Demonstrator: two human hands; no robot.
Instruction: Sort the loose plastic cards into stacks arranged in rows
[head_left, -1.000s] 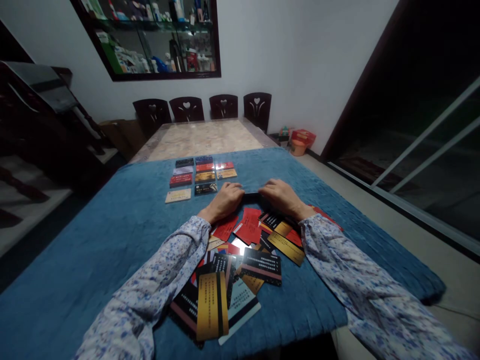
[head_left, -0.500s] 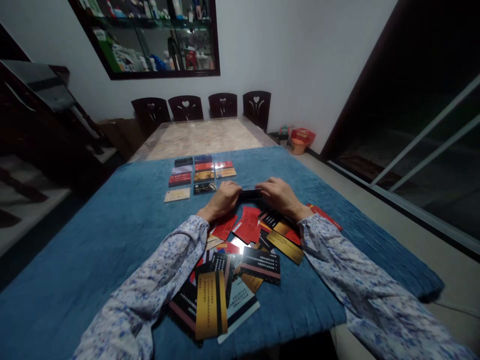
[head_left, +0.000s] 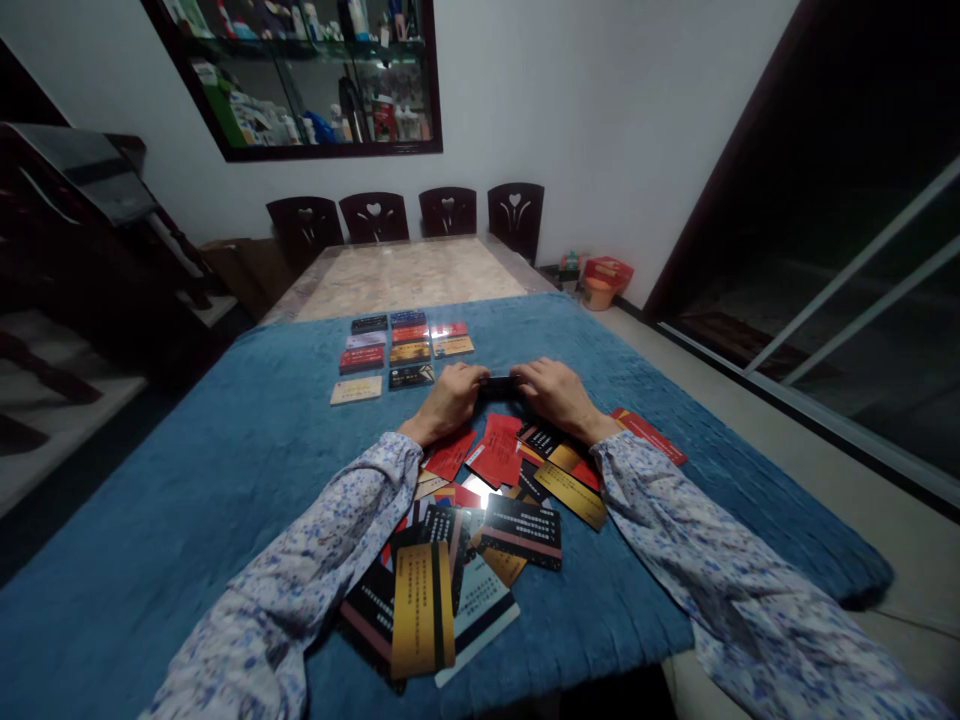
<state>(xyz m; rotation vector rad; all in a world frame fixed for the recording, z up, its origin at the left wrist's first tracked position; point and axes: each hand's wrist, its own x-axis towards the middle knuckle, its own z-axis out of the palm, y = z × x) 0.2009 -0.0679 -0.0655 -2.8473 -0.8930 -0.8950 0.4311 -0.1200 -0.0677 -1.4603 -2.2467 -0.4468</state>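
Note:
Between my two hands is a dark stack of cards [head_left: 499, 385], gripped at its ends just above the blue cloth. My left hand [head_left: 453, 396] closes on the left end, and my right hand [head_left: 556, 393] closes on the right end. Below my wrists spreads a loose pile of cards: red cards [head_left: 496, 450], a black card [head_left: 521, 530], a gold card [head_left: 423, 610] and a pale green card [head_left: 480, 610] among them. Beyond my left hand lie several neat card stacks, including a cream stack [head_left: 356, 390] and a black stack [head_left: 411, 376].
A blue cloth [head_left: 225, 470] covers the near part of the marble-topped table [head_left: 412, 270]. Red cards [head_left: 651, 437] lie beside my right wrist. Dark chairs [head_left: 448, 212] stand at the far end. An orange bucket [head_left: 598, 292] is on the floor to the right.
My hands have drawn slightly closer together on the dark stack, and my right hand has lowered a little. The loose cards and the neat stacks lie as before.

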